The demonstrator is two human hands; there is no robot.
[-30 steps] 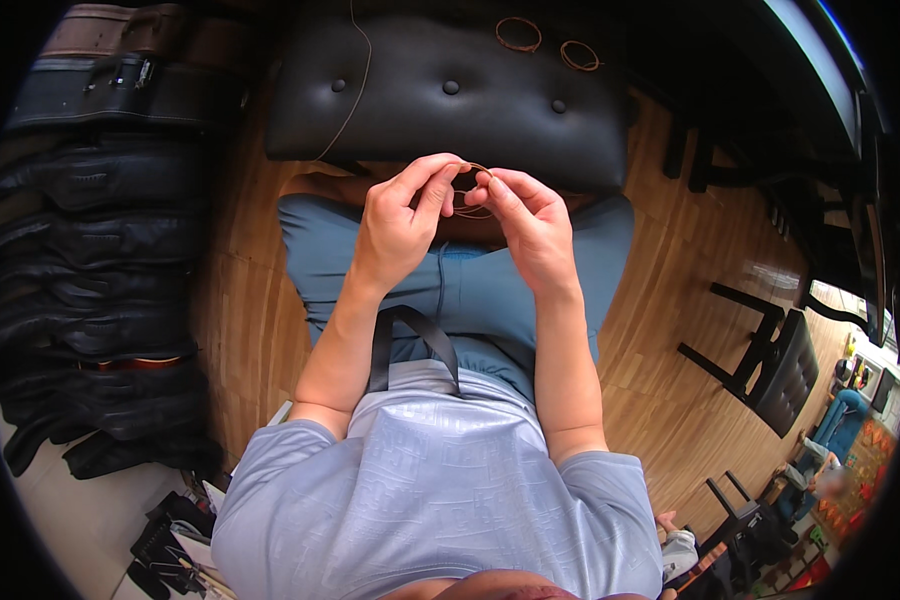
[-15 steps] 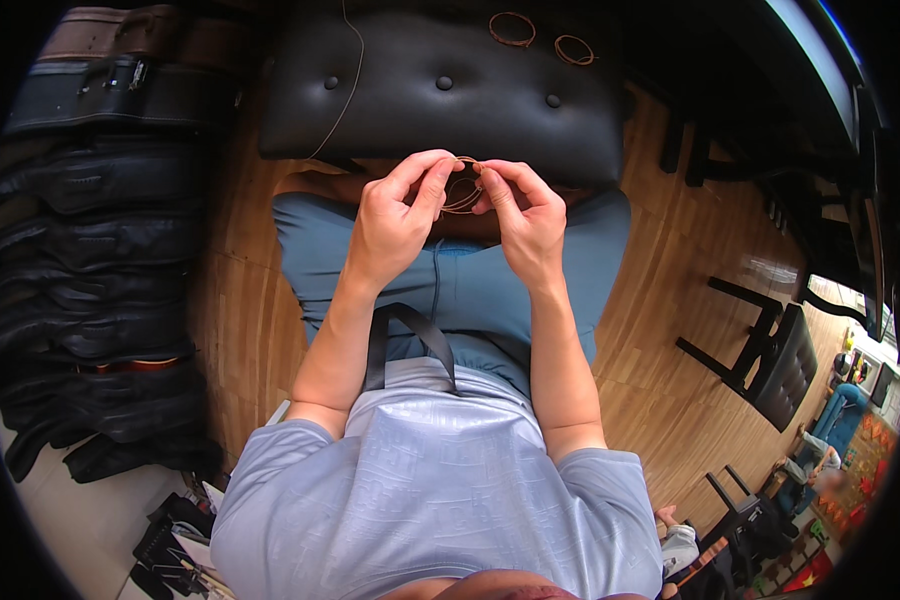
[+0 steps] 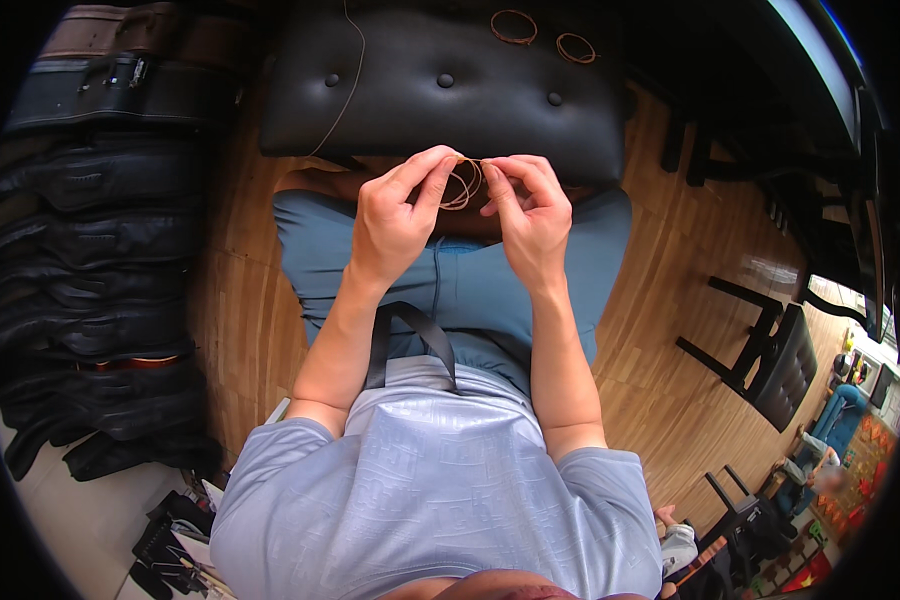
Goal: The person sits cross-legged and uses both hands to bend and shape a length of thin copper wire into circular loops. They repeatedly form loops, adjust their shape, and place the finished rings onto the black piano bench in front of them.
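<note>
In front of my lap I hold a thin, copper-coloured coiled guitar string between both hands. My left hand pinches its upper edge with thumb and index finger, and the loops hang below the fingertips. My right hand grips the same coil's right side between thumb and fingers. Just beyond my hands stands a black padded bench with buttoned upholstery. Two more coiled strings, one larger and one smaller, lie at its far right. An uncoiled string runs across its left part.
Black soft instrument bags line the left side, with hard cases farther off. A black padded stool stands at right on the wooden floor. Other people appear at the lower right; one sits by a blue chair.
My right hand has shifted slightly right, widening the gap between my fingertips. The coil's loops have spread and turned a little. The strings on the bench stay put.
</note>
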